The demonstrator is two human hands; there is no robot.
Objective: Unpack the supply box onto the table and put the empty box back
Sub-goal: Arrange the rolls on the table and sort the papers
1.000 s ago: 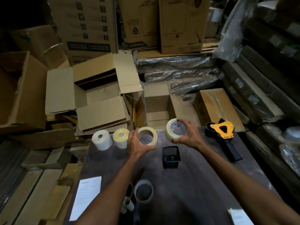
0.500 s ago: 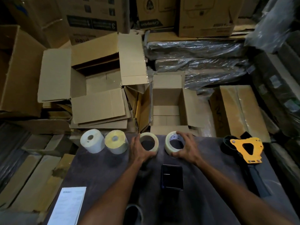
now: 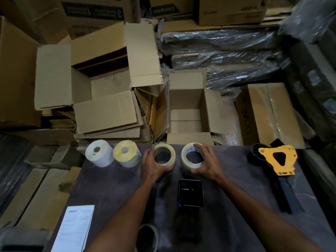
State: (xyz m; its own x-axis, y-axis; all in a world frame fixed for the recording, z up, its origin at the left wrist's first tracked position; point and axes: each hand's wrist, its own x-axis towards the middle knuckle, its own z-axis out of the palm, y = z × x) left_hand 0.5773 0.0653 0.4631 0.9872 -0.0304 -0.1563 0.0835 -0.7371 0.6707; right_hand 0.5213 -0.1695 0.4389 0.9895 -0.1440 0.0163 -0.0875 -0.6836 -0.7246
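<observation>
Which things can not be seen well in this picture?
All in the head view:
- Tape roll at the bottom: cut off by the edge, part behind the left arm.
- Paper: print too small.
- Black device: too dark to identify.
- Dispenser: its handle fades into shadow.

Matt brown cardboard box (image 3: pixel 187 108); glossy clear tape rolls (image 3: pixel 164 155); dull, dusty dark table (image 3: pixel 116 186); shiny plastic-wrapped bundles (image 3: pixel 227 57).

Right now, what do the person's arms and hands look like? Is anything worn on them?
Both forearms are bare as far as the picture shows: no sleeves, no gloves. I see no watch, ring or bracelet on the left hand or the right hand, though the dim light could hide a small one.
</observation>
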